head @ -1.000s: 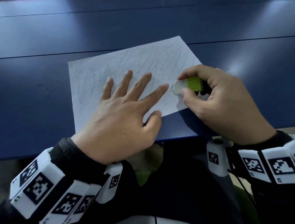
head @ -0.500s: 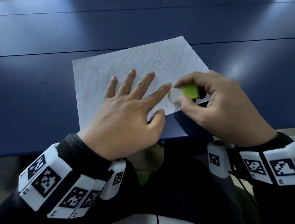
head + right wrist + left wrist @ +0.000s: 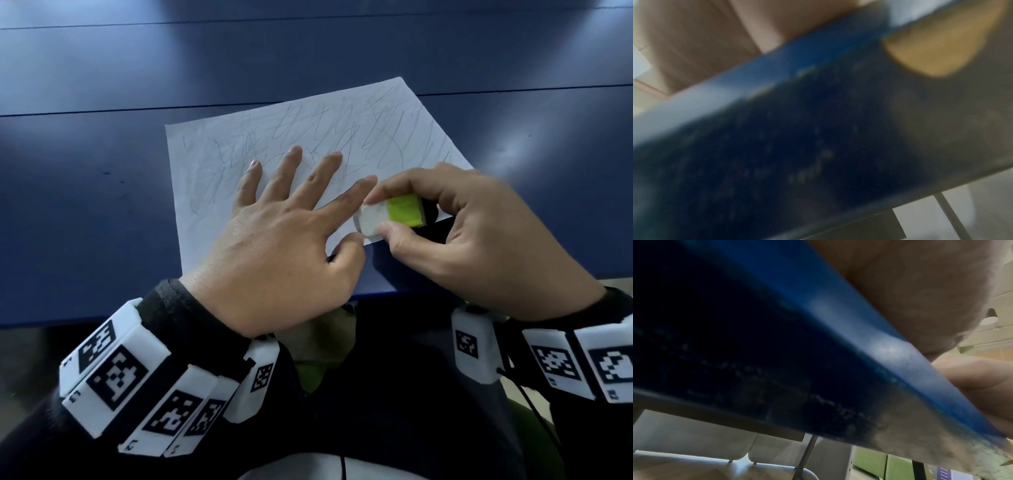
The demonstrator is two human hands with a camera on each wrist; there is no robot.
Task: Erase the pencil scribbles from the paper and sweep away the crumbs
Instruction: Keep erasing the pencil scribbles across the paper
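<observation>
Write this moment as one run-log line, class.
left hand flat, pressing paper | right hand pinching eraser at paper's near right edge | scribbles mostly unerased | crumbs: none discernible

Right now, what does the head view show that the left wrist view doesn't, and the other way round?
Only the head view shows the scribbled paper, the left hand spread flat on it, and the right hand pinching the eraser at the sheet's near corner. Only the left wrist view shows the table's dark underside and a metal leg. Both show the blue table and part of the left hand.
</observation>
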